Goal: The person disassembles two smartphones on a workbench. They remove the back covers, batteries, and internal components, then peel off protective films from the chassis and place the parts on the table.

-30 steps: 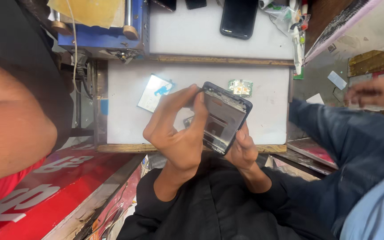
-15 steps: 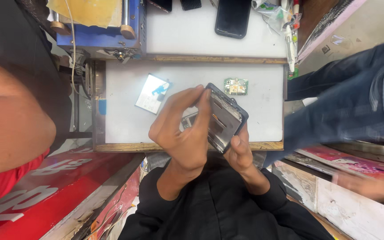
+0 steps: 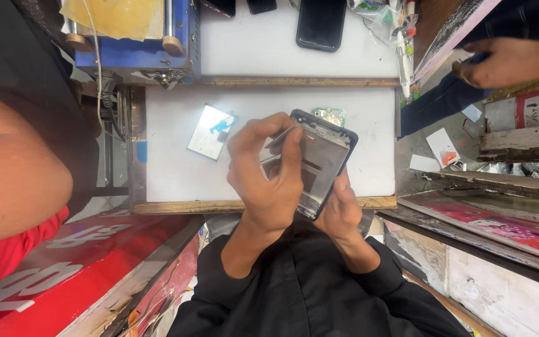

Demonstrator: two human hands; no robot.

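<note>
Left grip (image 3: 269, 181): the left hand is curled over the near face of the phone frame (image 3: 319, 162), fingers closed around a thin metal tool (image 3: 280, 138) pinched between thumb and forefinger; the tool's tip lies against the upper part of the frame.
Right grip (image 3: 339, 209): the right hand is closed on the lower edge of the phone frame, holding it from beneath; the thumb lies along the right side of the frame.
Phone frame: a dark-rimmed, opened phone body with a silvery inner plate, held tilted in the air above the front edge of the tabletop (image 3: 176, 175), between the two hands and close to the chest.
Tabletop: a white work surface with a wooden front edge.
Shiny plate (image 3: 210, 131): a small reflective rectangular part lying flat on the tabletop, left of the hands and apart from them.
Circuit board (image 3: 329, 115): a small green board on the tabletop, just behind the top edge of the frame.
Black phone (image 3: 320, 24): lies flat on a second white surface farther back.
Blue machine (image 3: 135, 43): stands at the back left, with a yellow sheet on it.
Other person's hand (image 3: 506, 59): at the upper right, well apart from the work.
</note>
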